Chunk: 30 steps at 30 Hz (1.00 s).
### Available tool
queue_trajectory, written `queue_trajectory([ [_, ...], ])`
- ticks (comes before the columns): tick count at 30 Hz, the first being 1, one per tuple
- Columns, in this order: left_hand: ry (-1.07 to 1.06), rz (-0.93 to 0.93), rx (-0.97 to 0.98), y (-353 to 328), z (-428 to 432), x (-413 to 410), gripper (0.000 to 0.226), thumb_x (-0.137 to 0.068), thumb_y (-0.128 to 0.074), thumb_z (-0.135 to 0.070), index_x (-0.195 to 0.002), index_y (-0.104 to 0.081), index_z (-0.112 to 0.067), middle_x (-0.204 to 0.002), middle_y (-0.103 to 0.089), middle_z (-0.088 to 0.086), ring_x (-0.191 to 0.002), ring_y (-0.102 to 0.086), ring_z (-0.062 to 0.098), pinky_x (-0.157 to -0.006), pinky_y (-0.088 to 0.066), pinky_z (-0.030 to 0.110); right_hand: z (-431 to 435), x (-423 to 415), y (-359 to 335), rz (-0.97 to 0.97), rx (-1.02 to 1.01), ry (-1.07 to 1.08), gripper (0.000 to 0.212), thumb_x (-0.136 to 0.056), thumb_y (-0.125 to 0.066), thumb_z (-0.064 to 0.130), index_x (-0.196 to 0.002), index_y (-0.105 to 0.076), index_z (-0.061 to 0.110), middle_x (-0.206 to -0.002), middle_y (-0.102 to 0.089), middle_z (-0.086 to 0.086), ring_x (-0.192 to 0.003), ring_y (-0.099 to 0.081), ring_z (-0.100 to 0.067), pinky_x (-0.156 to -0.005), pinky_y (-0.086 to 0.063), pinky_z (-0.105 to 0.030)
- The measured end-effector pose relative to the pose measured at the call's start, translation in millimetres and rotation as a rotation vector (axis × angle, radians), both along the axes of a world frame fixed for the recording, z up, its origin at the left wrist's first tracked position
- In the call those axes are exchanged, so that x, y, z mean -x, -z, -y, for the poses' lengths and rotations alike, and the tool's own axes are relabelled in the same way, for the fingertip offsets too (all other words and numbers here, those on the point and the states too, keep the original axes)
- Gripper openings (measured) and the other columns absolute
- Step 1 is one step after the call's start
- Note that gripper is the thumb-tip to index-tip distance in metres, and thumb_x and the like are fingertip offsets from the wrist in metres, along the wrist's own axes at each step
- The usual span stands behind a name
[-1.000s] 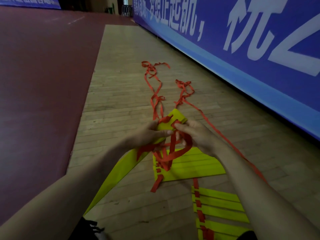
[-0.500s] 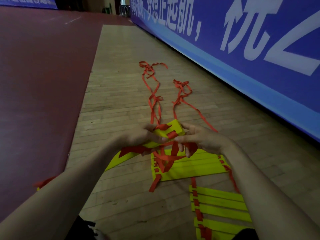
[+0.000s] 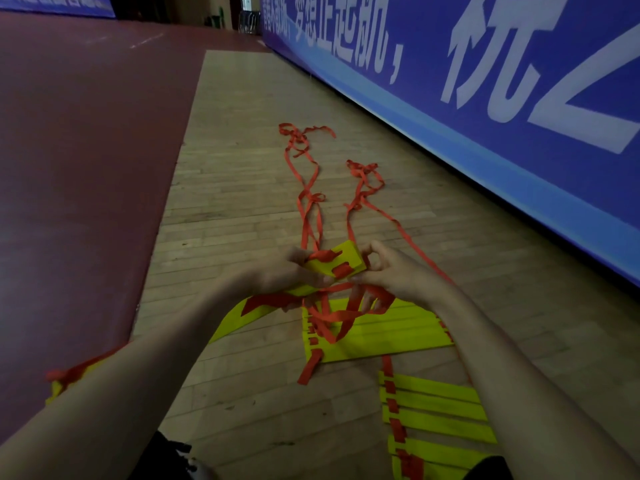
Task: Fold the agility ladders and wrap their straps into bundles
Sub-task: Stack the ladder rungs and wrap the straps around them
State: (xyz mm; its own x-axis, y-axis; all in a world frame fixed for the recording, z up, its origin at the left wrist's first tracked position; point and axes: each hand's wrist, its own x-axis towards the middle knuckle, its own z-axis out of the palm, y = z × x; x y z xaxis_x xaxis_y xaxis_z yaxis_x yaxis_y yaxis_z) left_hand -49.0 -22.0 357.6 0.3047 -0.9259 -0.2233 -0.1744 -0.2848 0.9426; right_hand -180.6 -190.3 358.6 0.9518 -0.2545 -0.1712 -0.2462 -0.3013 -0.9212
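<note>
Between the two hands, above the wooden floor (image 3: 242,202), a bundle of yellow rungs (image 3: 341,262) is held, its long axis slanting from low left to a far end just beside the right hand (image 3: 398,277). It is gripped by the left hand (image 3: 294,271); a loop of red strap (image 3: 382,301) is clenched in the right. The remaining strap is stretched straight ahead over open floor, while room rightward is closed by the blue banner (image 3: 485,133).

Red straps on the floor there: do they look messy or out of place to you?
Yes. The red straps trail away over the wooden floor twisted and knotted, not bundled, and a loose snarl hangs between the left hand, which grips the yellow rungs, and the right hand.
</note>
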Motion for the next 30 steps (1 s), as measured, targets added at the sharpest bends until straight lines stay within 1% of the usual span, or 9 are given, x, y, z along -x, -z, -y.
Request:
queue_trajectory([
  [7,-0.057,-0.059,-0.056,-3.9,-0.4,1.6,0.014,-0.090,-0.063,-0.010,-0.100,-0.058,-0.003,-0.061,-0.056,0.017,-0.038,-0.049,0.021,-0.038,-0.042,0.024,7.1,-1.8,1.1,0.078,0.045,0.048,0.023,-0.090,-0.058,-0.004,-0.102,-0.040,0.004,-0.071,-0.070,-0.015,-0.037,-0.057,-0.017,-0.033,-0.037,-0.020],
  [12,-0.040,-0.003,-0.080,-10.0,-1.7,-1.5,0.011,-0.089,-0.064,-0.010,-0.094,-0.060,0.000,-0.062,-0.055,0.015,-0.038,-0.048,0.019,-0.038,-0.041,0.023,5.1,1.7,0.0,0.050,-0.079,0.029,0.021,-0.091,-0.058,-0.001,-0.100,-0.041,0.006,-0.077,-0.068,-0.019,-0.043,-0.061,-0.018,-0.038,-0.045,-0.023],
  [16,-0.050,-0.011,-0.130,-13.0,-6.0,-7.8,0.016,-0.087,-0.067,-0.014,-0.093,-0.060,-0.001,-0.063,-0.055,0.016,-0.041,-0.047,0.021,-0.043,-0.040,0.026,4.2,7.1,-0.5,-0.116,-0.051,-0.076,0.018,-0.092,-0.059,0.005,-0.106,-0.050,0.012,-0.088,-0.070,-0.008,-0.072,-0.068,-0.021,-0.069,-0.053,-0.036],
  [18,-0.024,-0.009,-0.151,-15.3,-8.6,-9.4,0.021,-0.085,-0.069,-0.016,-0.096,-0.061,0.001,-0.065,-0.055,0.018,-0.043,-0.048,0.023,-0.045,-0.039,0.026,3.7,6.8,3.4,-0.190,-0.037,-0.089,0.025,-0.090,-0.061,0.003,-0.113,-0.055,0.013,-0.091,-0.067,-0.001,-0.077,-0.065,-0.022,-0.076,-0.054,-0.040],
  [21,0.027,-0.027,-0.192,-17.8,-10.3,-8.1,0.014,-0.084,-0.071,-0.016,-0.089,-0.064,-0.006,-0.065,-0.055,0.019,-0.045,-0.048,0.024,-0.047,-0.038,0.029,2.0,4.1,5.7,-0.264,0.069,-0.124,0.031,-0.088,-0.066,0.004,-0.118,-0.062,0.009,-0.090,-0.063,-0.003,-0.077,-0.058,-0.019,-0.070,-0.052,-0.031],
  [23,0.048,-0.025,-0.213,-19.1,-10.0,-6.5,0.013,-0.083,-0.072,-0.017,-0.090,-0.064,-0.010,-0.066,-0.054,0.019,-0.048,-0.047,0.024,-0.048,-0.038,0.029,3.7,1.6,6.8,-0.202,0.240,-0.183,0.031,-0.083,-0.072,0.007,-0.114,-0.068,0.006,-0.101,-0.061,-0.007,-0.092,-0.053,-0.018,-0.082,-0.044,-0.029],
  [25,0.068,-0.031,-0.214,-20.6,-10.0,-5.9,0.026,-0.081,-0.072,-0.019,-0.097,-0.061,-0.002,-0.067,-0.053,0.019,-0.049,-0.047,0.024,-0.048,-0.037,0.029,2.0,0.9,7.6,-0.103,0.395,-0.157,0.034,-0.077,-0.079,0.014,-0.110,-0.070,0.013,-0.120,-0.056,-0.005,-0.112,-0.045,-0.015,-0.099,-0.037,-0.028],
  [27,0.092,-0.058,-0.200,-23.3,-10.9,-5.3,0.040,-0.076,-0.073,-0.023,-0.101,-0.059,0.005,-0.065,-0.052,0.018,-0.048,-0.046,0.024,-0.046,-0.037,0.029,-1.3,2.5,8.6,0.001,0.210,-0.171,0.037,-0.076,-0.077,0.004,-0.110,-0.068,0.015,-0.124,-0.060,-0.007,-0.114,-0.052,-0.014,-0.102,-0.042,-0.028],
  [30,0.136,-0.076,-0.189,-26.7,-13.0,-4.5,0.040,-0.075,-0.075,-0.024,-0.098,-0.061,0.005,-0.066,-0.052,0.017,-0.050,-0.047,0.025,-0.045,-0.038,0.028,-6.4,3.5,11.0,0.079,-0.090,-0.205,0.032,-0.081,-0.066,-0.009,-0.104,-0.067,0.012,-0.105,-0.072,-0.005,-0.094,-0.065,-0.008,-0.086,-0.053,-0.022],
])
